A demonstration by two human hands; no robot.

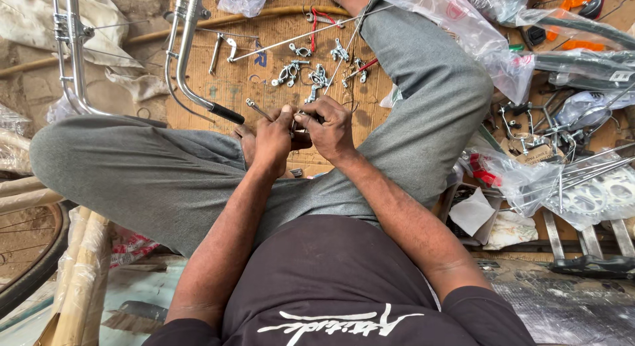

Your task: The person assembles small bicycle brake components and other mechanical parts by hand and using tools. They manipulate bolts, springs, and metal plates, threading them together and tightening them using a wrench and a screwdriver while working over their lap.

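Observation:
I sit cross-legged in grey trousers on a cardboard sheet (231,81). My left hand (272,139) is closed around a slim metal tool (258,109) whose end sticks out up and to the left. My right hand (329,126) pinches a small metal bicycle part (301,116) between thumb and fingers, right against the left hand. Both hands meet above my crossed legs. Several small shiny brake clamps (316,73) lie on the cardboard just beyond them.
A chrome handlebar with a black grip (198,88) lies at left. Long thin metal rods (297,36) cross the cardboard. Plastic bags of parts (503,61), a chainring (595,194) and black pedals (589,265) crowd the right. A bicycle wheel (26,253) sits lower left.

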